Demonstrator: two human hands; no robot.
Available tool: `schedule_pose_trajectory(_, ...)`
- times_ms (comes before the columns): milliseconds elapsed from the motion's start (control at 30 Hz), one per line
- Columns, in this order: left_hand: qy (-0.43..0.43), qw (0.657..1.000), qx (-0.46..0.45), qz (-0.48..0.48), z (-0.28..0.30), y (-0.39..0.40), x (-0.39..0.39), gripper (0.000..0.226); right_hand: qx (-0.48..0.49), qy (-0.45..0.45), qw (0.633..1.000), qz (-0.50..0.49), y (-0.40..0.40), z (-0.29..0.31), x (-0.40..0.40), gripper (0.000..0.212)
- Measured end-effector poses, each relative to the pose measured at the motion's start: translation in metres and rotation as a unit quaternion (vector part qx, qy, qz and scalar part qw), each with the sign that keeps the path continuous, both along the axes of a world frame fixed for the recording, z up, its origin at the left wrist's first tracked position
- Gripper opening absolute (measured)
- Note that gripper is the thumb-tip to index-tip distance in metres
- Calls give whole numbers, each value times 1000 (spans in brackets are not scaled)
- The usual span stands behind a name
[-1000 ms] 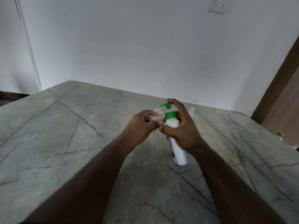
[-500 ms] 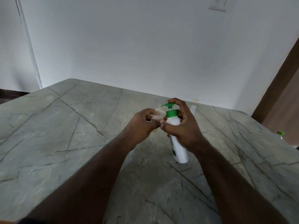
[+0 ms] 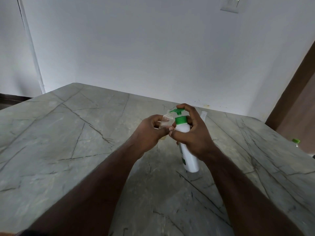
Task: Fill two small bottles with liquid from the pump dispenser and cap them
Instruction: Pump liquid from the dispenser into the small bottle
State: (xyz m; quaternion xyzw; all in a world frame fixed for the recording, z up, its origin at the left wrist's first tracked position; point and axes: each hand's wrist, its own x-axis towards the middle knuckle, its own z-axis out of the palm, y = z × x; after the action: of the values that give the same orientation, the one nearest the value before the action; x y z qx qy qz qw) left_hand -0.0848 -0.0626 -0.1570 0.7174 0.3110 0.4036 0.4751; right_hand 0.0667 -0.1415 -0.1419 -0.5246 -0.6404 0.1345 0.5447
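I see the pump head (image 3: 177,111) has risen since a moment ago under my right hand (image 3: 192,133) gripping the dispenser (image 3: 187,149), while my left hand (image 3: 150,132) keeps the small bottle (image 3: 166,120) at the spout, so filling looks unfinished.

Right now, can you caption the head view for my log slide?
Left hand holds small bottle under green pump; right hand grips dispenser on marble table.

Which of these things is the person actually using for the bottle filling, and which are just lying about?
In use:
pump dispenser, gripped by the right hand
small clear bottle, held at the spout by the left hand

Lying about:
clear tube-like item behind the hands
green-capped bottle at the right edge
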Motion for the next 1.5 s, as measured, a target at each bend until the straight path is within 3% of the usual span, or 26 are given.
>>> schedule_pose_trajectory(133,11,1000,1,3,-2,1,0,46,0,5,1000,0,1,-1,1,71)
schedule_pose_trajectory(367,-19,1000,-8,-1,2,-2,0,45,-20,-40,999,-6,1,1,-2,87)
schedule_pose_trajectory(700,6,1000,-1,-5,0,0,0,44,-7,28,1000,5,-1,1,1,69)
schedule_pose_trajectory(967,-17,1000,-5,-1,2,-1,-1,43,-17,-5,1000,2,-1,2,-2,85)
schedule_pose_trajectory(1300,7,1000,3,2,1,-1,1,42,-15,36,999,14,-3,3,0,71)
schedule_pose_trajectory(1500,-21,1000,-13,0,1,-2,-1,39,-32,12,999,10,-3,4,-2,84)
